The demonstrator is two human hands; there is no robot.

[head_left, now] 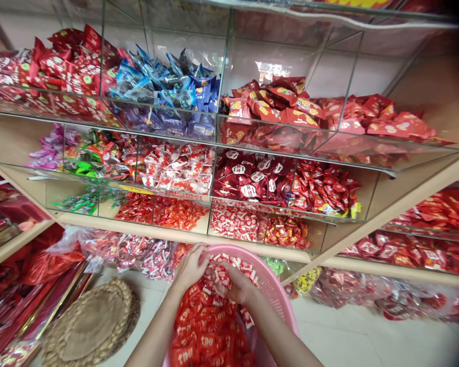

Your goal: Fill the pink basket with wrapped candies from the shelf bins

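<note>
A pink plastic basket (270,283) sits low in front of me, heaped with small red-and-white wrapped candies (204,326). My left hand (189,267) rests at the basket's far left rim, fingers curled down into the candies. My right hand (235,286) lies on top of the pile, closed around a red-and-white candy packet (222,276). Both forearms reach in from the bottom edge.
Glass-fronted shelf bins rise ahead: red packets (67,66), blue packets (168,84), more red sweets (252,176). Bagged candies (137,252) lie on the floor under the shelf. A round woven mat (90,321) lies at lower left beside red boxes (7,300).
</note>
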